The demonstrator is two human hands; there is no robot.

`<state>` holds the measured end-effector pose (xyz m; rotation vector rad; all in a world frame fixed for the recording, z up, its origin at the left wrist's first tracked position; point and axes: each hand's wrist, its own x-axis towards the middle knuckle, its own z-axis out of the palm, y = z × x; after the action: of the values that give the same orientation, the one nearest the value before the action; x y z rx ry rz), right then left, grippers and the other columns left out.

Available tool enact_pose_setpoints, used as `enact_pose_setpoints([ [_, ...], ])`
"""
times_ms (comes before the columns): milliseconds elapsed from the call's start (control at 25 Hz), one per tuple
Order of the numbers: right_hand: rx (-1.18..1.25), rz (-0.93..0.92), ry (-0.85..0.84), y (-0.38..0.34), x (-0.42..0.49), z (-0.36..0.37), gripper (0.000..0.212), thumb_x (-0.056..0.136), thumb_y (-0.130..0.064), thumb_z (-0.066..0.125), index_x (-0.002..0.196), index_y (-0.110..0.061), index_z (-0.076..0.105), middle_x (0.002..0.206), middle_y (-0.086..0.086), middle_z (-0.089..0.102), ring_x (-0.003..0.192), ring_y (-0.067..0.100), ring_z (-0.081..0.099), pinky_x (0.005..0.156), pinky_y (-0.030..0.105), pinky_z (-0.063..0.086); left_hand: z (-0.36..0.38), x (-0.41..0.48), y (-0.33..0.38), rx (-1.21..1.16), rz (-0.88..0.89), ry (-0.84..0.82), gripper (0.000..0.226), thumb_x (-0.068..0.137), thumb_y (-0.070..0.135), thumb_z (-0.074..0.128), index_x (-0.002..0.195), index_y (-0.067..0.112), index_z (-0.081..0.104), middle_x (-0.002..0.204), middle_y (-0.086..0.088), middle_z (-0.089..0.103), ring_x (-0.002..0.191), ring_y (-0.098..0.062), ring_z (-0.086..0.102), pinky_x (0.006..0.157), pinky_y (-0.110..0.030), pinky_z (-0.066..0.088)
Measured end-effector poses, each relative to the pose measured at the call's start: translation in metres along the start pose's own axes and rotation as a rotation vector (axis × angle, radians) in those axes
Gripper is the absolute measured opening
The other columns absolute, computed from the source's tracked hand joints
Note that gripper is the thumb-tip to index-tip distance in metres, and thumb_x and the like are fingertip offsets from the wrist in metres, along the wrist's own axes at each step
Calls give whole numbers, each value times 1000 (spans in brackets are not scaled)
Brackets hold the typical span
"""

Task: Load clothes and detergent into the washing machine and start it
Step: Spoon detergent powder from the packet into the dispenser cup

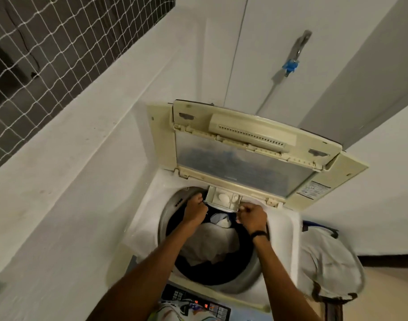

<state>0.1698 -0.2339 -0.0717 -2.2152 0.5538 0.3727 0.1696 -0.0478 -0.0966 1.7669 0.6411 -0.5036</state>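
The fingers (pixel 199 200) of my left hand (pixel 194 212) are curled on the left corner of the detergent drawer (pixel 223 199). My right hand (pixel 252 217) pinches the drawer's right corner with narrow fingers. The drawer is pulled out at the back rim of the drum (pixel 163 225), in the middle of the frame. Something white lies inside it, but I cannot tell if it is detergent. Below it the clothes (pixel 210 246), dark and pale, already lie in the drum. The lid (pixel 256 154) is up. I judge the loading done. What is left is to push the drawer in, close the lid and start at the control panel (pixel 198 306) on the lower edge, where red digits glow. A laundry bag (pixel 325 269) hangs at lower right.
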Motion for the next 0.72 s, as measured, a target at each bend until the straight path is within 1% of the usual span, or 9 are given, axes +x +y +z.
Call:
enact_pose_setpoints([
  [80,-148,-189,78,11,-6,14,23,82,-2,64,99,-10,77,102,13,75,95,32,69,86,28,51,5,6,-4,24,-23,-17,59,95,5,52,152,12,37,154,-8,41,139,-27,43,108,-33,38],
  [200,-104,-319,94,19,-14,23,29,86,2,64,113,-7,72,113,10,71,102,22,65,94,10,40,7,9,-6,33,-32,-8,59,95,7,51,152,13,36,155,-8,41,138,-27,44,108,-34,39],
  [240,-121,-344,111,21,-14,25,33,87,2,64,118,-7,70,119,10,69,108,22,63,100,12,39,7,9,-6,20,-39,-6,59,95,7,52,152,13,37,155,-9,41,138,-27,44,108,-34,40],
  [320,-209,-400,139,29,-12,30,38,87,0,64,124,-9,67,125,11,67,117,26,62,107,31,45,7,8,-6,15,-37,1,59,95,6,53,152,11,37,154,-8,41,138,-26,44,105,-30,39],
  [440,-242,-430,168,32,-14,33,39,87,1,64,124,-10,66,122,11,68,113,26,64,101,40,51,6,5,-5,6,-36,7,55,94,4,54,147,9,43,147,-6,48,131,-24,50,102,-29,41],
  [560,-200,-478,253,29,-17,31,41,81,7,67,119,-7,69,119,13,69,113,27,64,104,33,46,3,0,-2,-6,-33,4,29,93,1,53,108,24,61,113,2,56,91,-5,55,83,-23,42],
  [600,-175,-491,280,28,-16,31,42,79,7,69,118,-7,70,116,12,71,110,26,65,101,30,46,2,-3,-1,-17,-32,2,31,93,1,54,109,26,61,115,3,57,92,-3,56,81,-21,41],
  [640,-132,-453,300,27,-16,30,40,78,5,70,115,-10,72,112,10,73,105,24,67,97,29,49,-1,-5,0,-42,-31,2,37,93,2,54,125,20,59,125,0,58,104,-7,58,85,-20,42],
  [720,70,-256,271,18,-18,29,28,83,-4,67,108,-12,76,99,6,76,90,23,70,85,31,55,-9,-16,5,-84,-13,43,54,93,3,55,146,12,46,143,-4,53,127,-19,54,93,-23,43],
])
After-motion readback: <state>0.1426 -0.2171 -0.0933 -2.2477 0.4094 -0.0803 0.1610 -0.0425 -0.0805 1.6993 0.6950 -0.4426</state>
